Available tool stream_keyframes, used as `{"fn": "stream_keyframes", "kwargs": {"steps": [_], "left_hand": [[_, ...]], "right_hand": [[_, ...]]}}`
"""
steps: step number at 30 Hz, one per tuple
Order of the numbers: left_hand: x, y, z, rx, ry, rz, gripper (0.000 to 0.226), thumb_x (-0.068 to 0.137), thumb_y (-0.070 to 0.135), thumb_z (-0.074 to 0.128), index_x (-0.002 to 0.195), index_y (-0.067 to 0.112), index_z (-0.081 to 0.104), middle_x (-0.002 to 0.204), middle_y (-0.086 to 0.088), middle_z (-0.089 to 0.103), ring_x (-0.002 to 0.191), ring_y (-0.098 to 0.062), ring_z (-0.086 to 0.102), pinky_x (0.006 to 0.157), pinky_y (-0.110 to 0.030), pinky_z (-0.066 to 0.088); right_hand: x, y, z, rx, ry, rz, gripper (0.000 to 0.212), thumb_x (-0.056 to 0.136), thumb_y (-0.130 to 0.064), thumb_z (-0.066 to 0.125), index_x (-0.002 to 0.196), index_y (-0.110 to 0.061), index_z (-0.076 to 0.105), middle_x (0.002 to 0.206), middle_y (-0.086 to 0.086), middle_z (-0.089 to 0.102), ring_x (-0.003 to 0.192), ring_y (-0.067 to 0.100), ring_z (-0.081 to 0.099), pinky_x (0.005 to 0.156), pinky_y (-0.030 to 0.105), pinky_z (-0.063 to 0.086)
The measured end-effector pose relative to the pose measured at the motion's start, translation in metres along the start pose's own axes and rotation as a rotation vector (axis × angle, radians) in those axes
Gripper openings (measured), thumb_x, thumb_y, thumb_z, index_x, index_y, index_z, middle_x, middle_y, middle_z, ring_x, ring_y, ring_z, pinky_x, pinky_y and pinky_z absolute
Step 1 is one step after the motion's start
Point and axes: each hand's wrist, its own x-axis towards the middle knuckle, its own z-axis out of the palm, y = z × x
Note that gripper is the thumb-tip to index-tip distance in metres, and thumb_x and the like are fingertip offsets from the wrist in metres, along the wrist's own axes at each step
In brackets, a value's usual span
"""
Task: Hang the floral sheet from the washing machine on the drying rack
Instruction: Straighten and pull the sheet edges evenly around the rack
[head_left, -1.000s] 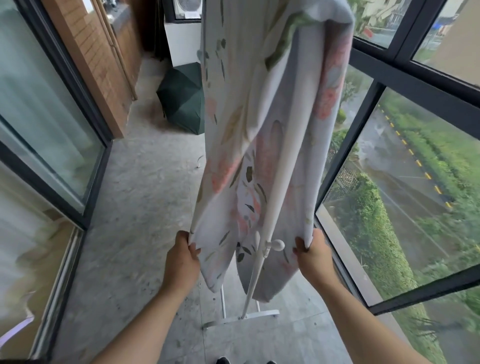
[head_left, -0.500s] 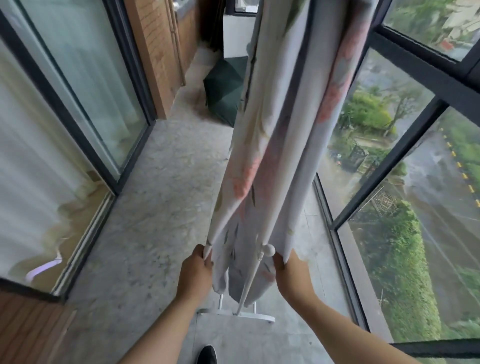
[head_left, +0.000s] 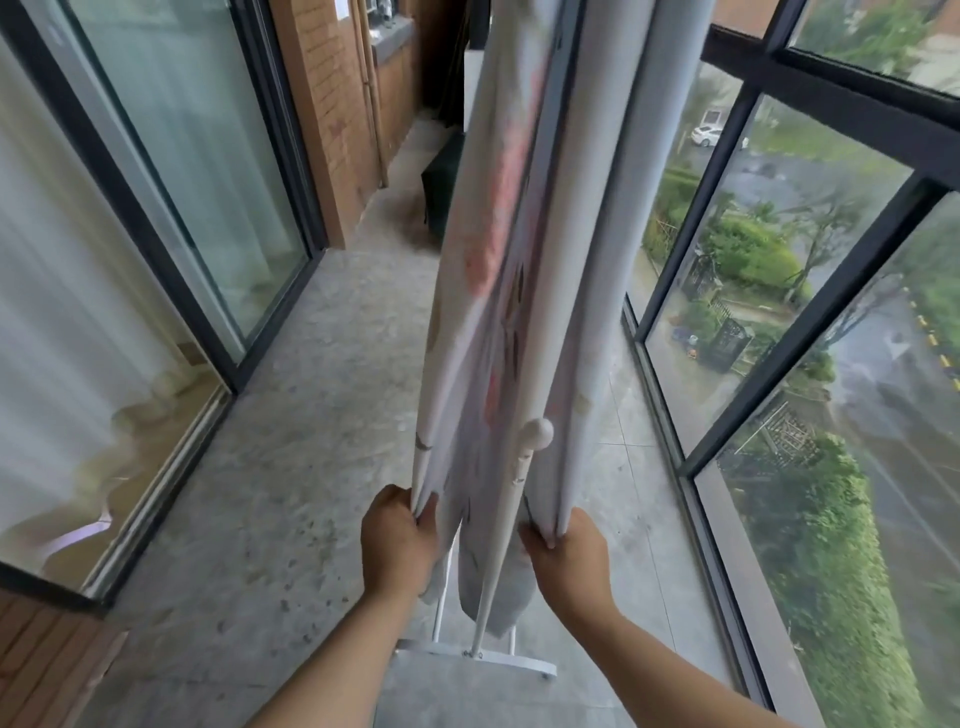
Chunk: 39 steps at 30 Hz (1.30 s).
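— Where am I standing?

— You're on a narrow balcony with a grey stone floor (head_left: 311, 415). Sliding glass doors (head_left: 197, 156) run along its left edge and a black-framed window wall (head_left: 779, 260) along its right, with a wet street and hedges far below.

— And the sheet?

— The floral sheet (head_left: 498, 260) hangs over the drying rack (head_left: 498, 545) straight ahead of you, falling in long folds on either side of the rack's white pole. Its top runs out of view, so you cannot see the bar that carries it. The print is blurred; only pink blotches and a few dark leaves come through.

— My hands?

— Your left hand (head_left: 397, 540) pinches the bottom edge of the left fold, thumb and fingers closed on the cloth. Your right hand (head_left: 569, 556) grips the bottom edge of the right fold the same way. The pole's round knob (head_left: 537, 435) sits between the folds, just above your hands. The rack's foot rests on the floor below them.

— Anything behind it?

— A dark green thing (head_left: 441, 182) on the floor is mostly hidden by the sheet, so you cannot tell what it is. A pale patch (head_left: 340, 7) high on the brick pillar (head_left: 327, 104) is too blurred to read.
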Motion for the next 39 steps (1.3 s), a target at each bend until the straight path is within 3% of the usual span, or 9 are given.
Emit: {"fn": "stream_keyframes", "kwargs": {"steps": [2,5,10,15,23,28,33,36,39], "left_hand": [[-0.002,-0.025,0.027,-0.063,0.031,0.01,0.037,0.092,0.03,0.064,0.063,0.017,0.044,0.064,0.0,0.051,0.057,-0.02,0.053,0.055,-0.028,0.04],[-0.003,-0.059,0.061,-0.161,0.069,0.04,0.026,0.095,0.037,0.056,0.08,0.016,0.057,0.076,-0.004,0.064,0.07,-0.025,0.063,0.063,-0.035,0.051],[0.008,-0.12,0.129,-0.17,0.124,0.096,0.019,0.092,0.026,0.065,0.089,0.011,0.054,0.069,-0.003,0.064,0.068,-0.034,0.065,0.058,-0.03,0.043],[0.021,-0.193,0.192,-0.151,0.129,0.102,0.015,0.091,0.023,0.067,0.092,0.008,0.063,0.076,-0.007,0.067,0.073,-0.03,0.064,0.064,-0.026,0.038],[0.012,-0.32,0.267,-0.1,-0.107,0.026,0.016,0.09,0.018,0.068,0.082,0.006,0.061,0.081,-0.011,0.066,0.077,-0.033,0.066,0.064,-0.033,0.049],[-0.01,-0.347,0.275,0.032,-0.272,-0.03,0.024,0.098,0.024,0.055,0.113,0.005,0.058,0.101,-0.011,0.068,0.095,-0.031,0.066,0.072,-0.026,0.043],[-0.023,-0.358,0.29,0.147,-0.389,-0.094,0.031,0.097,0.017,0.056,0.125,0.002,0.055,0.109,-0.013,0.069,0.102,-0.03,0.066,0.075,-0.021,0.042],[-0.035,-0.368,0.296,0.194,-0.5,-0.087,0.014,0.093,0.015,0.06,0.105,0.01,0.063,0.102,-0.008,0.072,0.1,-0.026,0.068,0.076,-0.022,0.045],[-0.041,-0.371,0.302,0.176,-0.597,-0.145,0.008,0.089,0.012,0.063,0.084,0.018,0.061,0.087,-0.002,0.072,0.082,-0.017,0.067,0.065,-0.02,0.05]], "right_hand": [[0.01,0.023,0.02,0.032,0.007,0.069,0.024,0.09,-0.026,0.066,0.075,-0.009,0.057,0.074,0.005,0.061,0.061,0.01,0.056,0.048,0.017,0.041],[0.025,0.06,0.052,0.047,0.042,0.045,0.025,0.092,-0.03,0.066,0.075,-0.014,0.056,0.07,-0.001,0.061,0.059,0.008,0.053,0.052,0.024,0.041],[0.052,0.128,0.116,0.056,0.126,-0.078,0.017,0.094,-0.024,0.06,0.079,-0.024,0.051,0.073,-0.013,0.055,0.063,0.003,0.05,0.053,0.012,0.036],[0.075,0.195,0.174,0.171,0.166,-0.027,0.008,0.095,-0.023,0.056,0.091,-0.017,0.053,0.081,-0.004,0.063,0.074,0.014,0.06,0.058,0.027,0.046],[0.079,0.286,0.253,0.104,0.087,0.045,0.028,0.093,-0.016,0.06,0.079,0.009,0.059,0.08,0.023,0.064,0.078,0.036,0.062,0.062,0.046,0.047],[0.065,0.305,0.267,0.156,-0.016,0.145,0.009,0.095,-0.016,0.051,0.1,-0.024,0.051,0.099,0.0,0.064,0.091,0.021,0.06,0.08,0.039,0.051],[0.059,0.337,0.286,0.079,-0.058,0.183,0.018,0.097,-0.01,0.04,0.106,-0.025,0.042,0.094,-0.003,0.055,0.079,0.015,0.051,0.066,0.03,0.04],[0.045,0.354,0.294,-0.005,-0.135,0.245,0.018,0.095,-0.009,0.039,0.103,-0.023,0.047,0.083,-0.009,0.055,0.077,0.016,0.054,0.056,0.023,0.037],[0.04,0.365,0.302,0.132,-0.257,0.343,0.016,0.087,-0.016,0.044,0.096,-0.025,0.055,0.088,-0.006,0.064,0.084,0.017,0.065,0.069,0.033,0.057]]}}
